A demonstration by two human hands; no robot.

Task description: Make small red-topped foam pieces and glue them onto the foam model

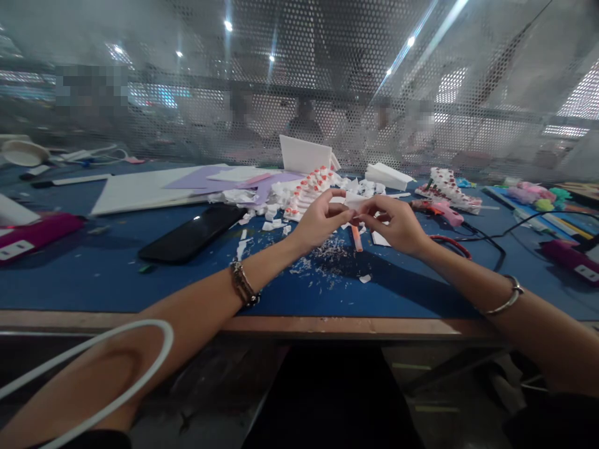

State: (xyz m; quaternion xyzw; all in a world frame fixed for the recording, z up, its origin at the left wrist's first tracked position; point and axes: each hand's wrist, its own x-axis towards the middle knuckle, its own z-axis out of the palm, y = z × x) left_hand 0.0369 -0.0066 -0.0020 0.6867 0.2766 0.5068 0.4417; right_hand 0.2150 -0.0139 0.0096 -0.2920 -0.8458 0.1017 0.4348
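Observation:
A small white piece of paper is pinched between the fingertips of both hands, above the middle of the blue table. My left hand grips it from the left with thumb and fingers. From the right, my right hand holds its other side, and the fingers partly cover it. Just below the hands lies an orange stick-like tool whose kind I cannot make out. Behind the left hand stands a white model with red dots, amid crumpled white scraps. Tiny white shavings are strewn beneath.
A black phone lies to the left, near white and purple sheets. On the right are a pink glue gun with its cable, a second dotted model and colourful fluffy pieces. A white cable loops over my left forearm.

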